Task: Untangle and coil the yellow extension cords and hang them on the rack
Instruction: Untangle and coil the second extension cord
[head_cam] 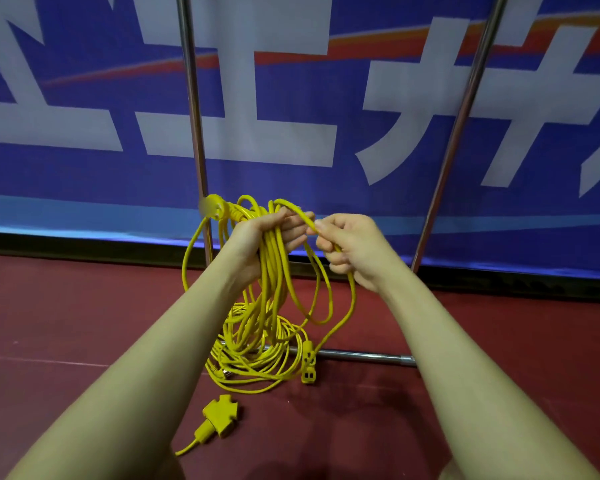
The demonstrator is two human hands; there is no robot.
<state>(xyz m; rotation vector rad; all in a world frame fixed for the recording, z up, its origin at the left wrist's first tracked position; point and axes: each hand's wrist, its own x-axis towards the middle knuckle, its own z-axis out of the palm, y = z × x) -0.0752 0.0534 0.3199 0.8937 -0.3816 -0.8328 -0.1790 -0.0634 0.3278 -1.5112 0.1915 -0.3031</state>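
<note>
My left hand grips a bundle of yellow extension cord loops that hang down from it in mid-air. My right hand pinches one strand of the same cord just right of the bundle, and a long loop droops below it. More yellow cord lies in a loose tangled pile on the floor under my hands, with a yellow socket end at its right. A yellow three-way socket block with a plug in it lies nearer to me. The rack's two metal uprights rise behind the cords.
The rack's right upright leans against a blue banner with large white characters. A metal base bar of the rack lies on the dark red floor, passing under the cord pile.
</note>
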